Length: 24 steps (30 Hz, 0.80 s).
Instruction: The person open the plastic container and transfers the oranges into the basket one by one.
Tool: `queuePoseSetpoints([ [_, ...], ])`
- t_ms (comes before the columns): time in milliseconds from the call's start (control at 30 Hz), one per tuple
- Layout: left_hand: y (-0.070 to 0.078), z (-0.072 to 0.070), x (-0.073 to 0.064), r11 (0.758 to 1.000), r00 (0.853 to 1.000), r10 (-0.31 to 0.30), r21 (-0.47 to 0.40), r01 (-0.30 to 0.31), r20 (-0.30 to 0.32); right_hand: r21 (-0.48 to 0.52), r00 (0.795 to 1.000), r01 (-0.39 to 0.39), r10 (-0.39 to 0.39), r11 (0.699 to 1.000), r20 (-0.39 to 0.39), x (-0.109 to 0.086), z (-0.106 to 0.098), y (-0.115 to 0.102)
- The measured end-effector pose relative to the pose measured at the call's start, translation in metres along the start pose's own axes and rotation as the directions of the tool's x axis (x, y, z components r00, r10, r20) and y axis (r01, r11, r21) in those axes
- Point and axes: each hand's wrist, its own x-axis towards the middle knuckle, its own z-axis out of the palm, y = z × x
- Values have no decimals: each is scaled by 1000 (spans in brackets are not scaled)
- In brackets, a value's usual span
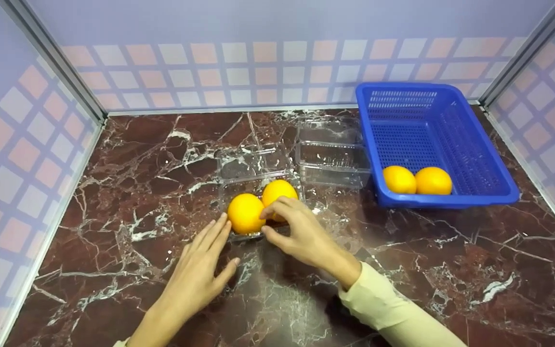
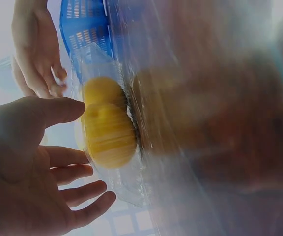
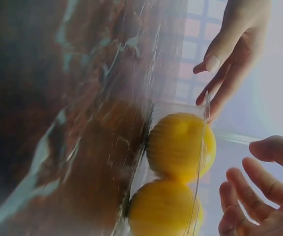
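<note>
Two oranges, a left one (image 1: 246, 214) and a right one (image 1: 277, 190), sit side by side in a clear plastic clamshell box (image 3: 158, 110) whose lid (image 1: 253, 161) lies folded back. My left hand (image 1: 195, 272) reaches to the box's left side, fingers straight, fingertips at the left orange. Over the front of the right orange is my right hand (image 1: 301, 236), partly covering it. In the right wrist view its fingers (image 3: 264, 189) are loosely bent and apart from the fruit, with nothing between them.
A blue plastic basket (image 1: 489, 164) stands at the back right, with two oranges (image 1: 417, 180) at its near end. Another clear clamshell box (image 1: 330, 154) lies open between the basket and the filled box. Tiled-pattern panels (image 1: 258, 62) border the dark marbled table (image 1: 128, 202).
</note>
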Motion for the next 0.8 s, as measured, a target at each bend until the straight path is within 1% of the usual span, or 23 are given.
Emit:
queuePoseSetpoints([
  [133,4,2,-4,1000,1000,17,24,-17,-2,-108,1000,17,-19,994,-21,9,6,-2],
  [267,8,3,-8,997,999,46,68,-46,0,-175,1000,16,-15,984,6,18,11,-3],
  [433,13,3,-15,992,996,73,100,-78,53,-225,997,19,-1,974,82,23,17,-1],
  [533,15,4,-17,986,991,116,110,-123,73,-265,994,7,22,964,107,25,20,0],
  [600,14,5,-17,981,987,143,121,-151,75,-291,992,0,36,957,120,26,21,1],
  [667,13,7,-17,978,985,159,126,-167,68,-306,990,-9,51,952,130,27,21,2],
  [800,11,9,-17,976,984,168,132,-173,52,-315,986,-21,71,949,148,32,22,2],
])
